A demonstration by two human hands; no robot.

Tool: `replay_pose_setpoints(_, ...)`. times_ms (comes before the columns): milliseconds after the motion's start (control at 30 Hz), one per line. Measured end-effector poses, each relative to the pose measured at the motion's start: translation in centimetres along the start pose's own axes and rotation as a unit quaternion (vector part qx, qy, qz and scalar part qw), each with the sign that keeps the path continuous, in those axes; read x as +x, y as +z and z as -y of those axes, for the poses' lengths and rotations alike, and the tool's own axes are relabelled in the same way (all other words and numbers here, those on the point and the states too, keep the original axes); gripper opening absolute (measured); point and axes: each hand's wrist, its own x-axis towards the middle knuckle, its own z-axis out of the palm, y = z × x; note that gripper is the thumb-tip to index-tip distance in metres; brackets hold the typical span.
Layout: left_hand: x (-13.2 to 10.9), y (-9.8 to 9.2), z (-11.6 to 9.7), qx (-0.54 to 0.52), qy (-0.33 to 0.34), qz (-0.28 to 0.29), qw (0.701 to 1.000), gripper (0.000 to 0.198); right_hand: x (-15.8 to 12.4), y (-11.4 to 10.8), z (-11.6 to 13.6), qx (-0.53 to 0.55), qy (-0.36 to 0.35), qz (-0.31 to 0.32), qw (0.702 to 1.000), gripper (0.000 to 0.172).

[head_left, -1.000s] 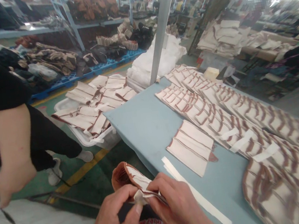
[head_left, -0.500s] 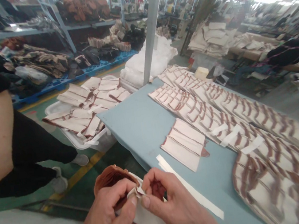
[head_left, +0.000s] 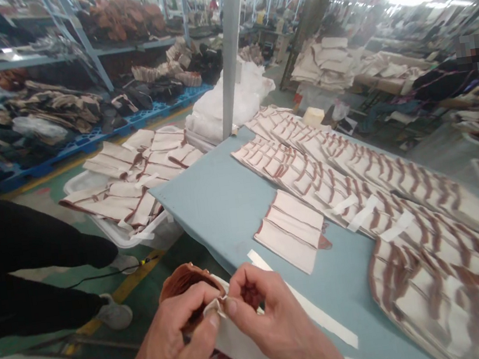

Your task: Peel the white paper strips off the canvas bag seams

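Low in the head view, my left hand (head_left: 178,332) and my right hand (head_left: 272,310) meet at the edge of a cream-and-brown sewn piece (head_left: 242,350). Thumb and forefinger of each hand pinch a small folded cream bit of that edge, the fingertips almost touching. A curled brown, leather-like part (head_left: 182,284) of the piece rises behind my left hand. Its lower end runs down between my wrists, partly hidden by them. To the right, a flat cream panel (head_left: 292,228) with brown seams lies on the blue-grey table (head_left: 209,183), apart from both hands.
Overlapping rows of cream-and-brown panels (head_left: 353,170) cover the table's right side. Cream strips (head_left: 324,321) lie near my right hand. A metal post (head_left: 228,69) stands at the far corner. Left of the table are a loaded white bin (head_left: 118,233) and a person's dark-trousered legs (head_left: 40,241).
The person at the left has shifted, and their arm has left the view. The scene has slid slightly left. My hands keep their pinch, with the folded cream bit turned a little.
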Motion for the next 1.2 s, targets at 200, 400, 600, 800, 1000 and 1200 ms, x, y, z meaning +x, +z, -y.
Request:
replay_pose_setpoints(200, 0.1, -0.9, 1.3, -0.012, -0.006, 0.044, 0.999, 0.026, 0.0, 0.3, -0.3, -0.123, -0.149, -0.042, 0.980, 0.011)
replay_pose_setpoints(400, 0.7, -0.4, 1.7, -0.057, -0.067, 0.040, 0.995, 0.030, 0.2, 0.3, -1.2, -0.200, -0.210, -0.060, 0.955, 0.013)
replay_pose_setpoints(600, 1.3, 0.3, 2.3, -0.071, -0.062, 0.022, 0.995, 0.033, 0.4, 0.6, -2.1, -0.257, -0.244, -0.100, 0.930, 0.016)
replay_pose_setpoints(800, 1.7, 1.0, 2.6, -0.067, -0.032, -0.037, 0.997, 0.032, 0.8, 1.1, -2.5, -0.302, -0.277, -0.140, 0.902, 0.019)
replay_pose_setpoints(1000, 1.8, 2.0, 1.9, -0.070, -0.028, -0.116, 0.990, 0.026, 1.1, 2.3, -2.1, -0.171, -0.174, -0.182, 0.953, 0.015)
replay_pose_setpoints(1200, 2.0, 1.7, 1.5, -0.072, -0.007, -0.140, 0.988, 0.025, 1.0, 2.9, -2.1, -0.192, -0.225, -0.194, 0.935, 0.015)
